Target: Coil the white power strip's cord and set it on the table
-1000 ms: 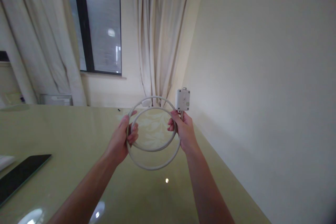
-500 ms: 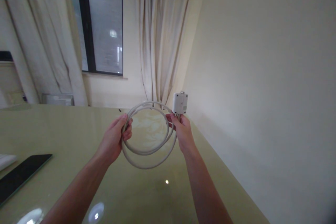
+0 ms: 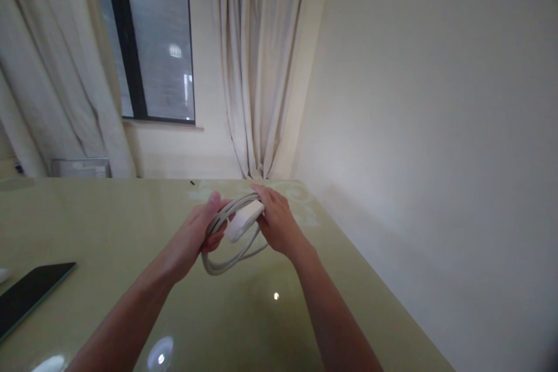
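Observation:
A grey-white extension cord is held up over the table between my two hands. Its cable (image 3: 214,267) is looped into a coil, and its white socket block (image 3: 244,220) sits tilted inside the loop. My left hand (image 3: 192,236) is closed around the left side of the coil, thumb on top. On the other side, my right hand (image 3: 279,222) grips the top of the coil and the near edge of the block, fingers curled over them. The far end of the cable, with any plug, is not visible.
The glossy pale-green table (image 3: 131,226) runs up to a white wall (image 3: 414,145) on the right. At left lies a flat dark tablet-like slab (image 3: 35,290). A tiny dark bit (image 3: 192,182) rests near the far edge. Curtains (image 3: 261,70) hang beyond.
My right hand has moved left and turned inward, bringing the socket block down into the coil. The wide round loop is now narrower and tilted. The view has shifted slightly right.

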The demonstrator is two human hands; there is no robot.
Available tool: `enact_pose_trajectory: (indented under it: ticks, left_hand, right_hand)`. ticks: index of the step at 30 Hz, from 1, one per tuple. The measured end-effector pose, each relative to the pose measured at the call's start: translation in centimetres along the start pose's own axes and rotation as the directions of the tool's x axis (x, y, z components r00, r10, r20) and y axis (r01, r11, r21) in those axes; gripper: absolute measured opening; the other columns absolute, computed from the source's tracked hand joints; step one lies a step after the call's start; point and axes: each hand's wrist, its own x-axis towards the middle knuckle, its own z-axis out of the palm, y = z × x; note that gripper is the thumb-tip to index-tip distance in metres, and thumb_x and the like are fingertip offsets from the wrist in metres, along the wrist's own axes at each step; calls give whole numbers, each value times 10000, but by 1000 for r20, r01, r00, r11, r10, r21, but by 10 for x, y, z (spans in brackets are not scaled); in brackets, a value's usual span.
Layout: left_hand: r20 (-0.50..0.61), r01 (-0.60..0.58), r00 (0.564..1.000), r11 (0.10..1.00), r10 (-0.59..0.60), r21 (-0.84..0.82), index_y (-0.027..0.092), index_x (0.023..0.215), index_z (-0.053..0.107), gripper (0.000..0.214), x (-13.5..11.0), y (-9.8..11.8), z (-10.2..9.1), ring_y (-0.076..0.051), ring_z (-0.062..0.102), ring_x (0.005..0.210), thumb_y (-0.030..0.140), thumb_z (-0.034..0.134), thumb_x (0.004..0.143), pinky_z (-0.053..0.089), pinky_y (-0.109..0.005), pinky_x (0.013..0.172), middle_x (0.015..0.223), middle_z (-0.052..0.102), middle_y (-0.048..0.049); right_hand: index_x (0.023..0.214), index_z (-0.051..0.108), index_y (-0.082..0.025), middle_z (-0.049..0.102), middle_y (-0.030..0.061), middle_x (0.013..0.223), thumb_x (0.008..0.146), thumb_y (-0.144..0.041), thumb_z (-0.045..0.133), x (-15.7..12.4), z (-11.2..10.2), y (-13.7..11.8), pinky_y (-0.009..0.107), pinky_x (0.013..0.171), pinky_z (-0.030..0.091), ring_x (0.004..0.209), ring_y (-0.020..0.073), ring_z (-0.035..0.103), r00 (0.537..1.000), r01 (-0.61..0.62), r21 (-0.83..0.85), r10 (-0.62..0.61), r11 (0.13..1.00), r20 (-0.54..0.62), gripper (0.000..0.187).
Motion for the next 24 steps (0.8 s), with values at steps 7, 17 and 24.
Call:
enact_pose_trajectory:
  ticks: [7, 17, 24]
  left_hand:
    - [-22, 5, 1000, 1000, -5, 2, 169, 734, 592, 581, -4, 0, -6, -54, 247, 444, 730, 703, 835, 160, -179, 406, 544, 331, 84]
    - [-174, -88, 977, 980, 119, 179, 140, 1098, 723, 720, 36, -84, 11, -266, 724, 985, 757, 380, 957, 564, -412, 934, 1010, 769, -139]
    - [-179, -45, 973, 883, 144, 467, 167, 1092, 696, 576, 34, -171, 25, -339, 704, 1067, 655, 476, 880, 517, -535, 1010, 1129, 753, -190]
  right_hand:
    - [1052, 648, -205, 693, 79, 1035, 791, -60, 562, 0, -25, 2, 437, 1081, 458, 1053, 249, 609, 983, 179, 1, -179, 984, 46, 311]
    - [940, 667, -144, 749, 47, 803, 987, -182, 554, 8, -50, 70, 231, 689, 542, 693, 148, 728, 828, -550, 251, 482, 797, 286, 129]
    - [1292, 649, -149, 707, 108, 1221, 1035, -391, 647, -17, -42, 144, 417, 893, 617, 1029, 227, 716, 601, -765, -40, 735, 643, 312, 352]
